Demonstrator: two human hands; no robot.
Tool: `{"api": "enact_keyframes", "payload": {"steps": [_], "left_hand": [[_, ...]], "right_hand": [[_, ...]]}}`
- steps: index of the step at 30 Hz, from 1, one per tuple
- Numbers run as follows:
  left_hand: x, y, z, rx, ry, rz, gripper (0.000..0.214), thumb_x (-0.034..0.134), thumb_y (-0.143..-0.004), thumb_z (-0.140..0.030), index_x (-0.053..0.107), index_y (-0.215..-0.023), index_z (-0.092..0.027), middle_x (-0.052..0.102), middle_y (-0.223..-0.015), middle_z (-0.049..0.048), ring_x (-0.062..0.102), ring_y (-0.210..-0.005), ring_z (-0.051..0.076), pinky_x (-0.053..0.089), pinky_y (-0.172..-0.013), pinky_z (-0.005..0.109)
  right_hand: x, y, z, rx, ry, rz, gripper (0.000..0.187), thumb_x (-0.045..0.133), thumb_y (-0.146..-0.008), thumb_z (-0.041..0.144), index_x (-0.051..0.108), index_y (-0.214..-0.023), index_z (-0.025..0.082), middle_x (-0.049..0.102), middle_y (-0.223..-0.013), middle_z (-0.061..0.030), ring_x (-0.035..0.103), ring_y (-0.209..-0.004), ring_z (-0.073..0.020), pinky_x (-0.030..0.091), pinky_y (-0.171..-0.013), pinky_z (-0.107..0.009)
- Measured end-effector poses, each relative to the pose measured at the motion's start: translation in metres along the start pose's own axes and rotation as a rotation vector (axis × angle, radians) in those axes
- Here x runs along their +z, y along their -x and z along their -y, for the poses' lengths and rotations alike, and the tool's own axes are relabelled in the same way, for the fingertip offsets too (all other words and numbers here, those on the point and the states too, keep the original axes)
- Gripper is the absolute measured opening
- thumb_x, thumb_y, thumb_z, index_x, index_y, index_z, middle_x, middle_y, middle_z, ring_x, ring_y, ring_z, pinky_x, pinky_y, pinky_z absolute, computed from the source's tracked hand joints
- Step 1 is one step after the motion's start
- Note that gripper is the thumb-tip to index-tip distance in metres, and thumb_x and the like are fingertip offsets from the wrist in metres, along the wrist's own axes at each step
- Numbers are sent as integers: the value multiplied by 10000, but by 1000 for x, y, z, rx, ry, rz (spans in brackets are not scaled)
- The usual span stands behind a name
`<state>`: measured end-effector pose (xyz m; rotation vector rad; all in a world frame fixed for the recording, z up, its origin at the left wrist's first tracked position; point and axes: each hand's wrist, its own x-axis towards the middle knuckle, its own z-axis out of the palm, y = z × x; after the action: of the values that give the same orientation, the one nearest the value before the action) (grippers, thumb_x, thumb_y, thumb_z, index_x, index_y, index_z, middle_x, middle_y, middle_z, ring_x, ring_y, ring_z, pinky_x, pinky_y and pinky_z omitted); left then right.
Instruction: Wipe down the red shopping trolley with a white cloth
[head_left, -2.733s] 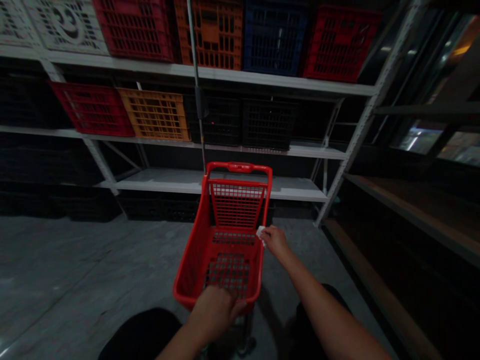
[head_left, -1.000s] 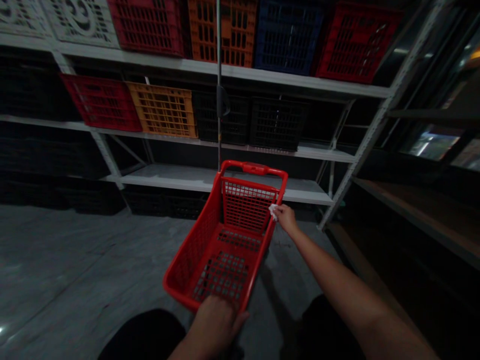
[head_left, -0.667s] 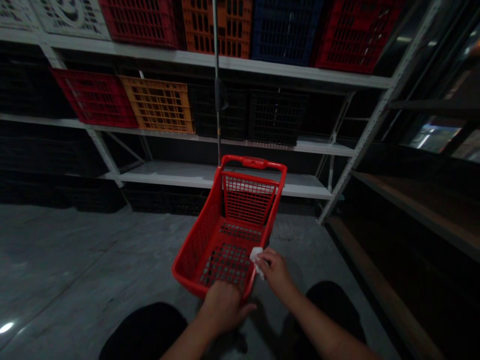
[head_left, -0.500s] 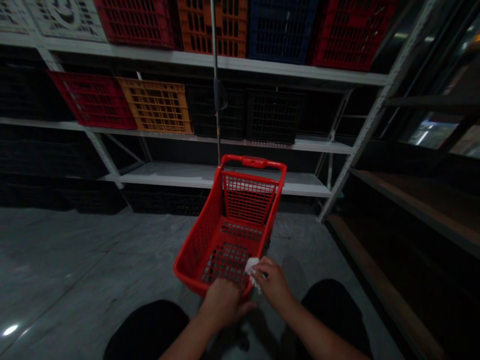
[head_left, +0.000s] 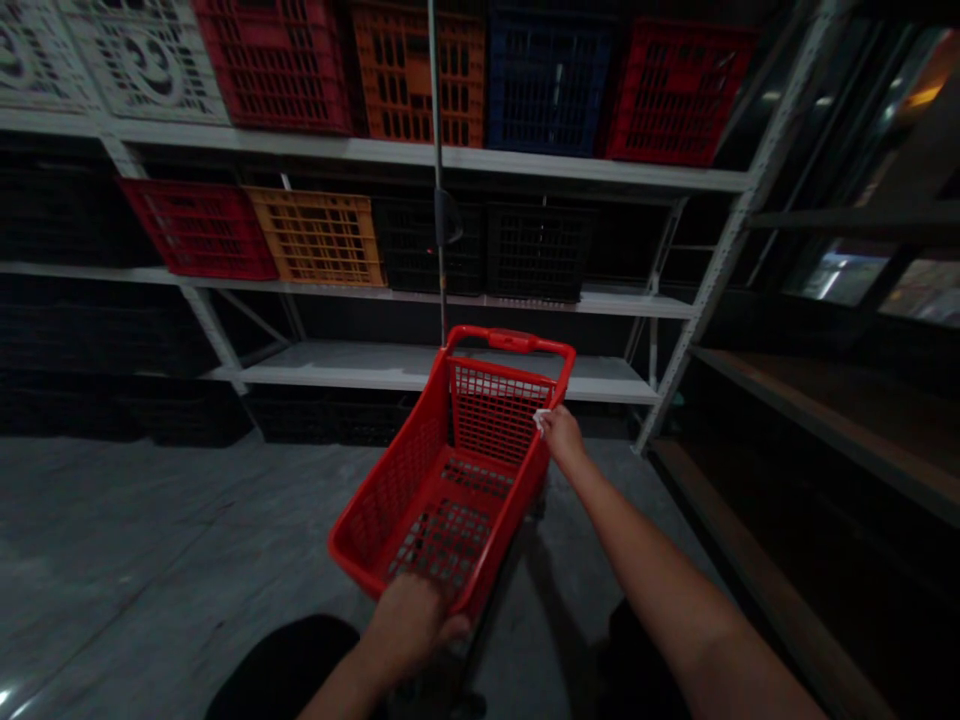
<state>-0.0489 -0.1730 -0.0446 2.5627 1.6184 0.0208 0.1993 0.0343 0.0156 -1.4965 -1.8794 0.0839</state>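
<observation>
A red plastic shopping cart [head_left: 487, 535] stands on the floor in front of me, its handle bar [head_left: 512, 342] on the far side. My left hand [head_left: 411, 618] grips the near rim, fingers hooked over into the basket and thumb outside. Stretched forward, my right hand [head_left: 562, 436] is closed on a small white cloth or tissue [head_left: 541, 418] at the cart's right rim, close below the handle. Much of the white piece is hidden in the fingers. The basket's latticed floor is visible.
Behind the cart, a white metal rack [head_left: 337, 376] carries red, orange, blue, yellow, black and white crates. A thin upright pole [head_left: 439, 140] rises at the cart's back left corner. Dark shelving [head_left: 810, 410] stands on the right. My knee [head_left: 292, 665] is beside the cart.
My right hand has moved forward along the right rim with the white piece, from the near corner towards the handle. My left hand stays on the near rim; the cart appears slightly turned.
</observation>
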Motion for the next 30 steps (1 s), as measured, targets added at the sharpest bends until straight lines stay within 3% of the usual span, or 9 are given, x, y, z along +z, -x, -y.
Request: {"api": "enact_keyframes", "payload": {"steps": [4,8,13,15,19,22,25,30], "left_hand": [[-2,19,38,-7,43,-15,668,82,-783,-621,588,-744,-186,627,-762,91,566,-746,182,380,-715,277],[-24,26,65,-239,168,-25,609,87,-831,-532,586,-745,-193,635,-792,69,566,-761,165,385,-715,259],[-54,-15,41,-311,199,-88,537,176,-827,-543,585,-894,-201,655,-829,69,604,-795,182,407,-691,264],[-56,-37,28,-389,106,-177,559,173,-826,-543,564,-974,-172,657,-820,103,613,-794,220,423,-686,303],[-51,-60,27,-573,-60,-258,660,105,-826,-549,603,-860,-118,649,-746,158,617,-754,277,436,-654,367],[-51,-59,43,-574,-63,-255,666,98,-827,-546,611,-872,-124,648,-731,156,618,-746,272,437,-650,366],[-54,-55,55,-555,-59,-222,662,112,-826,-552,623,-838,-131,649,-744,152,617,-755,253,433,-668,352],[-53,-54,56,-564,-79,-208,672,108,-822,-563,623,-833,-133,651,-756,146,614,-766,245,428,-678,344]], "right_hand": [[2,12,14,-47,43,12,192,473,-801,198,657,-826,149,561,-951,-85,550,-769,-149,406,-741,-232],[8,43,38,-186,38,9,207,494,-802,267,627,-904,145,502,-1101,-107,538,-877,-170,407,-829,-261],[22,68,69,-271,-106,80,222,453,-787,128,613,-941,130,591,-956,-100,538,-907,-169,420,-855,-283],[28,72,76,-314,-160,104,283,435,-759,65,612,-966,142,607,-979,-91,545,-922,-158,423,-862,-279],[28,68,75,-404,-176,116,379,427,-721,21,603,-1021,173,615,-1047,-71,539,-994,-153,401,-910,-292],[13,56,62,-398,-127,71,357,437,-719,22,626,-974,184,623,-1048,-64,540,-1009,-162,391,-919,-312],[-16,43,42,-335,-52,21,343,446,-720,27,636,-947,199,642,-1007,-54,566,-961,-167,402,-888,-305],[-72,25,9,-58,88,-167,328,473,-702,52,633,-954,187,650,-964,-70,575,-906,-193,412,-819,-290]]}}
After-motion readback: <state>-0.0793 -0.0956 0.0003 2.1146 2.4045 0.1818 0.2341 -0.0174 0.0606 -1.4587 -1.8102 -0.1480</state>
